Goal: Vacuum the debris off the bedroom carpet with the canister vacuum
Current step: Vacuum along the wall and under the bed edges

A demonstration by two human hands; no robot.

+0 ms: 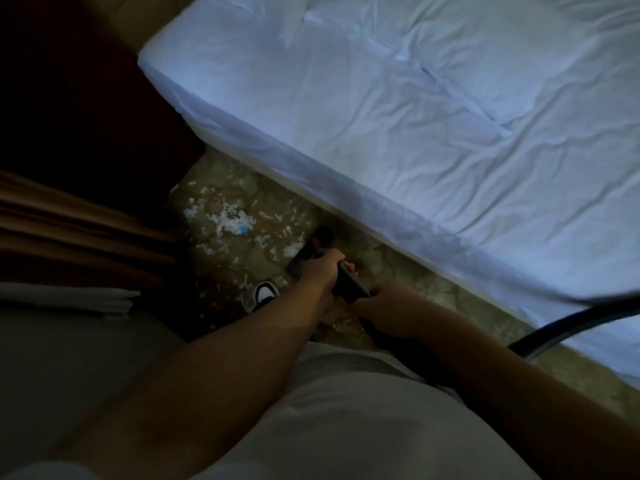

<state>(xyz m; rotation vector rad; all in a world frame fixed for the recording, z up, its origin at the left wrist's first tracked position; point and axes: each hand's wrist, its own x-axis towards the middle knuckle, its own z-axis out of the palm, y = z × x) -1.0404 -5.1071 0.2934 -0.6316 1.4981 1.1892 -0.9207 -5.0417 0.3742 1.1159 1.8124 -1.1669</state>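
White and blue paper scraps, the debris [231, 221], lie scattered on the patterned brown carpet [415, 282] between the bed and the curtain. A dark vacuum wand [350, 284] slants down to its floor head [313, 252], which sits at the edge of the scraps. My left hand [320, 273] grips the wand near its lower end. My right hand [391, 311] grips it higher up, close to my body. The black hose [568, 323] curves away to the right over the bed's edge. The canister itself is out of view.
A bed with a rumpled white sheet [450, 133] fills the right and top. Brown curtains [69, 230] hang at the left above a pale ledge [65, 299]. My black-and-white shoe [265, 294] stands on the carpet. The room is dim.
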